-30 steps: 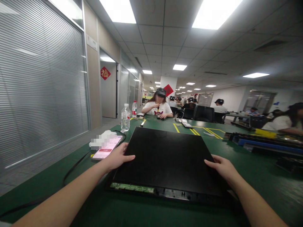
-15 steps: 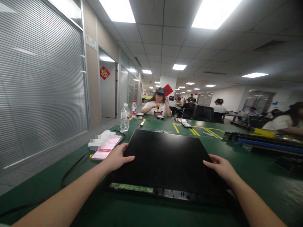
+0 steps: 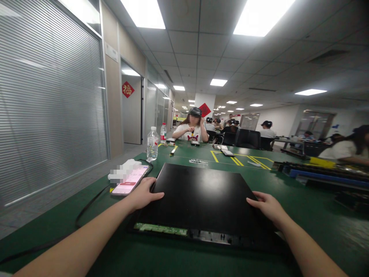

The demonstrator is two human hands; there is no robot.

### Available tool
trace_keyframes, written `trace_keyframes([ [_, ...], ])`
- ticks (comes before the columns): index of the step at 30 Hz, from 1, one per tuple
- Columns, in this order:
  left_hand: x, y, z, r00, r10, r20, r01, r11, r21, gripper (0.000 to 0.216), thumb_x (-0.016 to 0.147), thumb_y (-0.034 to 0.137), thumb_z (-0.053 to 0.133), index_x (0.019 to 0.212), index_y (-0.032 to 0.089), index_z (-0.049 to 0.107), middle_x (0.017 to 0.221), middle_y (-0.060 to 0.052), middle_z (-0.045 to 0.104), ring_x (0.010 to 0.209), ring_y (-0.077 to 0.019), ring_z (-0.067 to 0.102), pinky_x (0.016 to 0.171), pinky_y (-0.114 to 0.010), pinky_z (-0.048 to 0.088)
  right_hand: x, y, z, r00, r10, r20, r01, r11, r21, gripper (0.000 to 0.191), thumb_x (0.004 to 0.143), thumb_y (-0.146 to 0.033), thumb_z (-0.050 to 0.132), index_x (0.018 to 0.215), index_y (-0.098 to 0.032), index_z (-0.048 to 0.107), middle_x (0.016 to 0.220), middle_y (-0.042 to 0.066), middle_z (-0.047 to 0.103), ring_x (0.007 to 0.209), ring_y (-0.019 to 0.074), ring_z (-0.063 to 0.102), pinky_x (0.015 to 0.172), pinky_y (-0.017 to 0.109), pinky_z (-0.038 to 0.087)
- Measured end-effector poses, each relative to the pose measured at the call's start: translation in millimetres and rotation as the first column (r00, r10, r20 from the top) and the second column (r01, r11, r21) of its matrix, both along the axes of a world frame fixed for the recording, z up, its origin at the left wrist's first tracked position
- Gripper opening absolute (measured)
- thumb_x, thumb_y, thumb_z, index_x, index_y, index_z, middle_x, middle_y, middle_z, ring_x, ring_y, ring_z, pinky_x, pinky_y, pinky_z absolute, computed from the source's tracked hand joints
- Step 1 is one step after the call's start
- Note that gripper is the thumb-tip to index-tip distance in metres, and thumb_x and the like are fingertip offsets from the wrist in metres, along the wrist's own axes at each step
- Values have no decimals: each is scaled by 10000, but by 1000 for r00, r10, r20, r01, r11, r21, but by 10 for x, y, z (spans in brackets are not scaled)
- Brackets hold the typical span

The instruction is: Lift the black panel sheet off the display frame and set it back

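Observation:
In front of me a flat black screen panel [image 3: 198,196] lies over a dark base. Along the near edge a green circuit board strip [image 3: 161,228] and part of the black base [image 3: 219,236] show uncovered. My left hand [image 3: 148,194] grips the panel's left side, thumb on top and fingers round the edge, partly hidden. At the right side my right hand [image 3: 266,206] holds the opposite edge the same way, with its thumb over the top face. Whether the far edge rests on the base I cannot tell.
Left of the panel lie a lit phone [image 3: 129,181], a white object [image 3: 125,169] and a black cable [image 3: 90,204]. A water bottle [image 3: 152,144] stands beyond them. Dark stacked parts [image 3: 311,173] lie at the right. A person [image 3: 191,129] sits across the green table [image 3: 311,227].
The panel's far edge has dropped a little towards the table, and the small pieces behind it show more. Both hands keep their hold; the right hand has moved slightly down.

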State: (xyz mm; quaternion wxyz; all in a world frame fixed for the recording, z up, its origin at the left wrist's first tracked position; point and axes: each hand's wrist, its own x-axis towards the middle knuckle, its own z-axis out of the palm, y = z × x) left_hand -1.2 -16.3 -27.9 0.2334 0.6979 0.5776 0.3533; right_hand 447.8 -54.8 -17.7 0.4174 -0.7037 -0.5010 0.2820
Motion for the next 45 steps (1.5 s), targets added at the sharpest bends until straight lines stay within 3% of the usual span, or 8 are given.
trace_keyframes([
  [4,38,-45,37,999,-5,-38,3,999,-47,626,578,491,661,1087,138,571,1246,-152,469,1168,-308,448,1004,-386,319,12,13,-15,993,-19,116,17,1000,17,385,585,-325,732,908,-122,678,860,102,712,787,247,660,746,336,502],
  [8,48,-44,35,999,4,-38,-6,999,-53,587,561,492,669,1030,148,594,1263,-147,455,1190,-302,434,1029,-372,294,5,11,-18,995,29,92,-31,999,21,308,572,-308,736,832,-147,696,846,83,716,787,246,659,735,321,500],
  [14,38,-18,1,999,25,-20,-26,998,-53,589,540,485,677,1012,143,601,1288,-165,437,1216,-304,423,1033,-368,301,-24,-7,-1,996,-62,57,59,996,61,321,524,-250,759,828,-169,697,831,76,715,877,269,644,763,326,498],
  [19,43,-12,8,999,42,-34,-44,996,-78,628,521,484,679,1032,130,589,1324,-177,405,1244,-309,397,1045,-359,287,-35,-17,14,984,-46,170,33,997,76,280,547,-297,744,781,-150,697,891,107,702,868,277,638,769,337,489],
  [23,60,-21,16,998,34,-53,-38,996,-80,647,529,488,662,1038,97,587,1333,-198,384,1238,-326,400,1038,-360,298,14,27,-25,959,-57,276,30,994,102,353,538,-342,742,808,-120,697,959,142,679,894,288,623,825,371,458],
  [32,80,-16,12,995,-7,-98,3,999,-33,739,569,468,628,1213,131,494,1295,-165,421,1213,-298,420,1050,-368,274,43,62,-54,963,-11,269,-1,999,44,365,584,-289,690,916,-137,694,829,84,704,856,250,636,825,331,451],
  [40,13,-26,57,937,-93,-336,100,995,5,591,710,464,512,1200,135,525,1273,-141,451,1190,-276,435,1037,-384,297,56,59,-19,923,13,384,-10,1000,-9,354,659,-237,600,985,-128,685,971,93,696,888,218,639,788,267,453],
  [45,-26,-38,159,911,-45,-409,58,998,19,472,793,349,425,1157,83,566,1209,-161,534,1136,-241,487,1012,-331,331,89,57,-2,905,-15,425,19,1000,-6,297,661,-226,591,925,-156,708,998,88,693,927,226,627,828,287,439],
])
